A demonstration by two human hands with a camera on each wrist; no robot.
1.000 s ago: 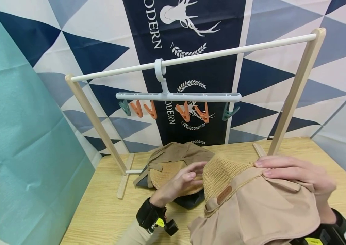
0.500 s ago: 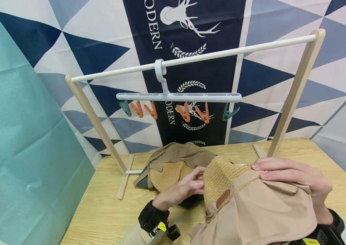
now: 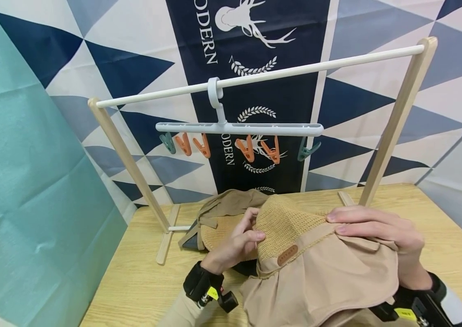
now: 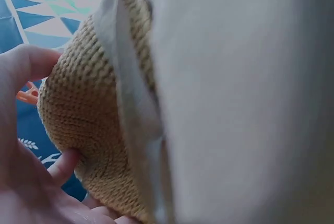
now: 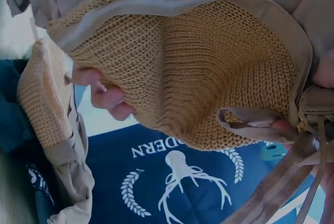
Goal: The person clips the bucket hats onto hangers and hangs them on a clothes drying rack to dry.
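A beige sun hat (image 3: 320, 281) with a tan knitted crown and a small brown label is held up over the table. My left hand (image 3: 235, 243) holds the left side of the crown, its thumb in front and fingers behind. In the left wrist view the fingers press on the knit (image 4: 88, 109). With my right hand (image 3: 382, 234) I grip the hat at the far side of its band, two fingers lying over the fabric. Behind the left hand lies a second hat (image 3: 231, 204), brown with a knitted crown, on the table and partly hidden.
A wooden rack with a white bar (image 3: 275, 75) stands at the back of the table (image 3: 124, 277). From it hangs a pale hanger (image 3: 239, 129) with several orange and green clips (image 3: 245, 147). A patterned cloth backs the rack; a teal panel (image 3: 30, 181) is at left.
The hat and my right hand have shifted left. My left hand, earlier beside the crown, now has its thumb on the front of the knit.
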